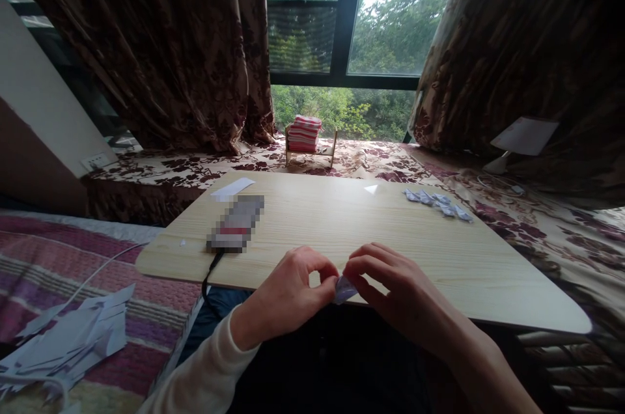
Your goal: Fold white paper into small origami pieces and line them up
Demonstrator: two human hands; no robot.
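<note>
Between my hands, at the near edge of the pale wooden table (312, 219), is a small folded piece of white paper (344, 290). My left hand (293, 287) pinches its left side between thumb and forefinger. My right hand (390, 284) grips it from the other side, with fingers bent over its top. Part of the paper is hidden behind the fingers. Several small folded paper pieces (439, 203) lie in a cluster toward the table's far right. A white paper triangle (372, 189) rests near the back edge.
A blurred-out device (237, 222) with a black cable lies on the table's left, a paper strip (233, 189) behind it. Loose paper strips (78, 336) are heaped on the striped bed at left. Towels (305, 134) sit on a small rack; a lamp (525, 136) stands at right.
</note>
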